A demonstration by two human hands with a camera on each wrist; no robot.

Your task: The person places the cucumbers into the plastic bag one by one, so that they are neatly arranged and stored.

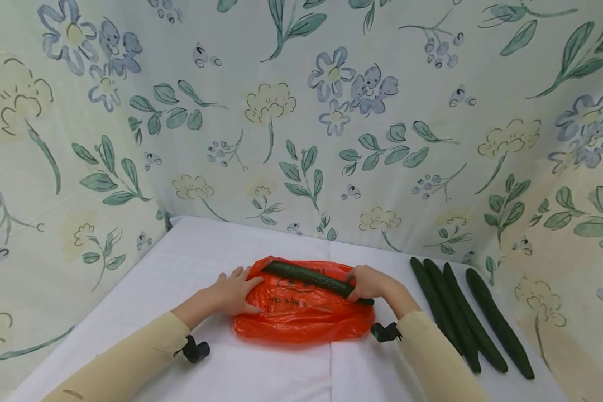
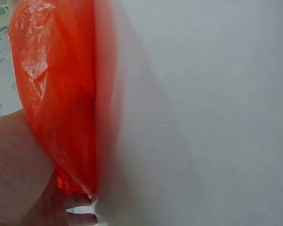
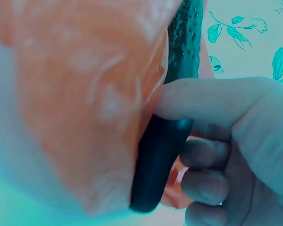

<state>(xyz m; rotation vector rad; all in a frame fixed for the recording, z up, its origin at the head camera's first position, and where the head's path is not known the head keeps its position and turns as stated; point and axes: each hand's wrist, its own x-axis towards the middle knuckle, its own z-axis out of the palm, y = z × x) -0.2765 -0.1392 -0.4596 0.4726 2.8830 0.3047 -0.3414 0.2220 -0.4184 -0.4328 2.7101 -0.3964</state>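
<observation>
Right hand (image 1: 369, 283) pinches the cucumber (image 1: 307, 276) near its right end, long axis slanting leftward and away across the red bag (image 1: 301, 325) toward the left hand (image 1: 233, 293), whose spread fingers touch the bag's left end.

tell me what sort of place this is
Probably a small curtained-off booth, perhaps set up for filming: flowered cloth hangs behind and on both sides of a white-covered table, and black wrist devices look like cameras.
</observation>
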